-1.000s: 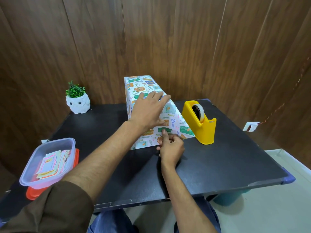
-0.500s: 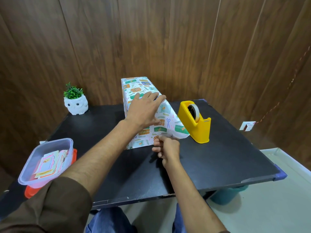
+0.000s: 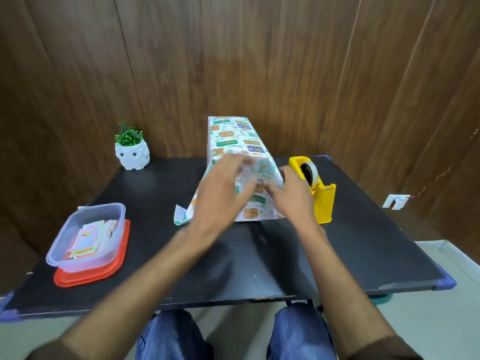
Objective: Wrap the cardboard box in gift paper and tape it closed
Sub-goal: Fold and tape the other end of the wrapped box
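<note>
At the box's [image 3: 231,136] near end, the left hand [image 3: 220,201] presses open on the paper [image 3: 255,203], the right hand [image 3: 293,198] pinches its edge; the folding looks unfinished, and taping likely follows.

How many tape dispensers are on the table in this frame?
1. The yellow tape dispenser stands on the black table, right of the wrapped box, partly behind the right hand. The arms hide some tabletop, so another cannot be ruled out.

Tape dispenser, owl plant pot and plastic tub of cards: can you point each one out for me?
Tape dispenser [image 3: 324,203]: head view, on its yellow side.
Owl plant pot [image 3: 133,156]: head view, on the white face.
Plastic tub [image 3: 88,263]: head view, on its clear front wall.
</note>
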